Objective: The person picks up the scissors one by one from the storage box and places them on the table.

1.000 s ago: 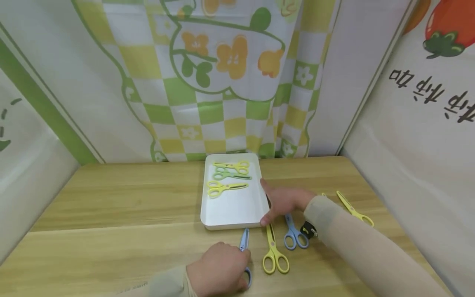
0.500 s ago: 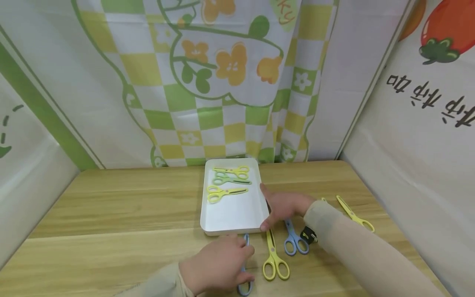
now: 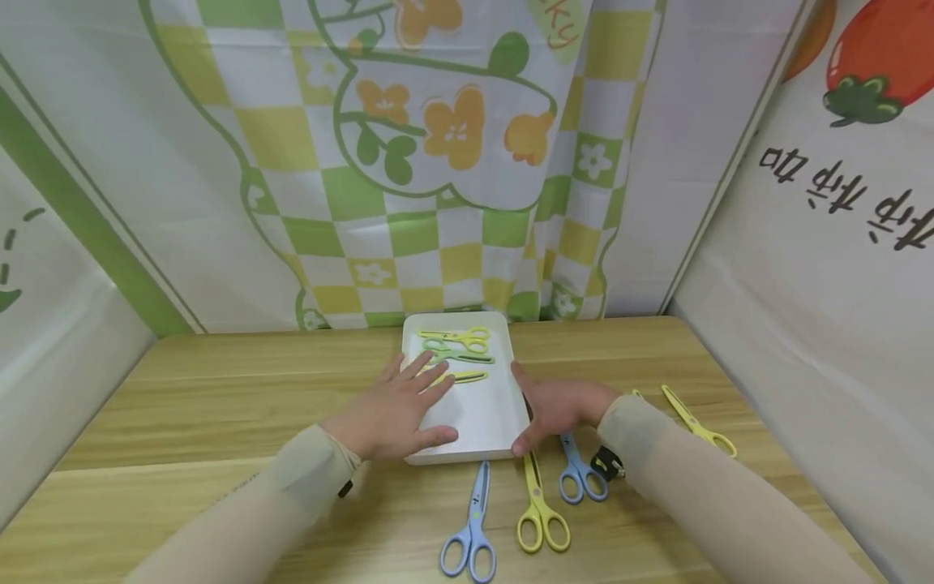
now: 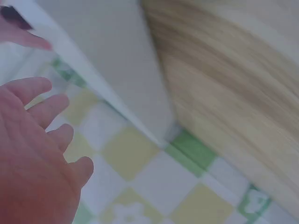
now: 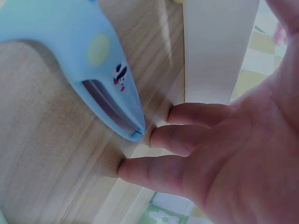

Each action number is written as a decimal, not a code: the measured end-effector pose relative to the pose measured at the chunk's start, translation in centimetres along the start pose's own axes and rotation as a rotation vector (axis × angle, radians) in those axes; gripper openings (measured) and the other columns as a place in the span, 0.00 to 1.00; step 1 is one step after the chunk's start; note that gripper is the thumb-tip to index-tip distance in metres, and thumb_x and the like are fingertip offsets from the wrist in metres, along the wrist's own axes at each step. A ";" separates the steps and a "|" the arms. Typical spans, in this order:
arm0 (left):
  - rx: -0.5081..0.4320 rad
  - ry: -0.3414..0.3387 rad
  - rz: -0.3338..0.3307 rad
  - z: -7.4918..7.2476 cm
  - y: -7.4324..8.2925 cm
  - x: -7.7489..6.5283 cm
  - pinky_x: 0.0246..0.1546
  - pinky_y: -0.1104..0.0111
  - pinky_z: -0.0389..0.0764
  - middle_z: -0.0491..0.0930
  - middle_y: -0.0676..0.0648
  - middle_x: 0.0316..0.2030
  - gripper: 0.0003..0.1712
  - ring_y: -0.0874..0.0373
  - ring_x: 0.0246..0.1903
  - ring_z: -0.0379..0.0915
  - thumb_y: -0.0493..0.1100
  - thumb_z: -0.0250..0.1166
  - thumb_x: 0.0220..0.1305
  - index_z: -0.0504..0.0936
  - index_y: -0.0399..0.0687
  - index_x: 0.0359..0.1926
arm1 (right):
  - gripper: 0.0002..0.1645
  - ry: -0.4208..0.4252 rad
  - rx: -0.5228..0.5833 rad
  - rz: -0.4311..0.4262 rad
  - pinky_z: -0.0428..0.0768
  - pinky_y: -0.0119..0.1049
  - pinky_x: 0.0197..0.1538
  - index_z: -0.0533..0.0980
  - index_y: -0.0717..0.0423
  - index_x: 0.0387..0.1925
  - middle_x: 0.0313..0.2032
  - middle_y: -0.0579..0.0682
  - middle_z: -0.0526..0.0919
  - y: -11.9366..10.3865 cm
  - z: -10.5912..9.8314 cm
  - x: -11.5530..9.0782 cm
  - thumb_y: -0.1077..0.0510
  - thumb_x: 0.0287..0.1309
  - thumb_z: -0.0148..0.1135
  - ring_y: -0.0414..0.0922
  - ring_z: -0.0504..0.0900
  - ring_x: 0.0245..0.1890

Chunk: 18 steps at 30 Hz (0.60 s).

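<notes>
My left hand (image 3: 390, 414), fingers spread, reaches over the left rim of the white tray (image 3: 481, 426). It partly covers a yellow pair of scissors (image 3: 470, 376) lying in there. Behind that pair, green scissors (image 3: 470, 357) and more yellow scissors (image 3: 460, 335) lie in the tray. At the tray's right side is my right hand (image 3: 558, 405), its thumb by the near corner; the right wrist view shows straight fingers (image 5: 159, 170) with tips at the tabletop. Blue scissors (image 3: 476, 519) and yellow scissors (image 3: 536, 507) lie in front of the tray.
Another blue pair of scissors (image 3: 576, 469) lies under my right wrist, beside a small black item (image 3: 607, 462). Farther right rests a yellow pair (image 3: 698, 423). A checkered curtain (image 3: 416, 227) hangs behind the wooden table (image 3: 277, 381).
My left hand has let go of the blue scissors, leaving them on the table, and has moved up and left to the tray's left side. The right hand has stayed in place.
</notes>
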State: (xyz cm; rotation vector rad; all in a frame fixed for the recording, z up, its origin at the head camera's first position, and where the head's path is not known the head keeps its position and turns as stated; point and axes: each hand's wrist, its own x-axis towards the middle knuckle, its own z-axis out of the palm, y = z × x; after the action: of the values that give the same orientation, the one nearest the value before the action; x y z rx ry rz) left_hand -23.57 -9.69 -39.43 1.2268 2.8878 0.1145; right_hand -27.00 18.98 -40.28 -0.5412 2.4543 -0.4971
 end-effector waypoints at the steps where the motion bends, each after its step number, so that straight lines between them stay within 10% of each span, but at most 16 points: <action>1: -0.012 -0.018 -0.023 0.0 -0.6 0.3 0.70 0.40 0.39 0.55 0.39 0.74 0.48 0.40 0.75 0.36 0.73 0.44 0.71 0.62 0.40 0.74 | 0.86 -0.001 -0.004 0.004 0.58 0.43 0.71 0.27 0.60 0.77 0.73 0.67 0.55 0.0 0.0 0.0 0.33 0.41 0.79 0.52 0.59 0.71; 12: -0.017 -0.245 -0.172 0.6 -3.2 2.2 0.69 0.40 0.34 0.62 0.43 0.72 0.48 0.42 0.75 0.38 0.74 0.42 0.70 0.69 0.40 0.71 | 0.86 -0.002 -0.010 -0.002 0.59 0.42 0.70 0.26 0.61 0.76 0.70 0.68 0.61 0.2 0.0 0.1 0.33 0.41 0.79 0.51 0.62 0.69; 18: 0.007 -0.234 -0.145 0.8 -2.9 2.6 0.69 0.39 0.35 0.71 0.46 0.67 0.43 0.44 0.73 0.48 0.74 0.45 0.69 0.77 0.48 0.65 | 0.86 -0.002 -0.005 -0.007 0.59 0.42 0.70 0.25 0.61 0.76 0.70 0.69 0.61 0.3 0.0 0.1 0.34 0.41 0.79 0.52 0.63 0.69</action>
State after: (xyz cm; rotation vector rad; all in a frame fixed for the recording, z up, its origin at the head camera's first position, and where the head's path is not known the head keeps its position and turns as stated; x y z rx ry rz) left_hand -27.48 -9.74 -40.39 0.9553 2.7611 -0.0370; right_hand -27.17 19.20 -40.44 -0.5524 2.4534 -0.4932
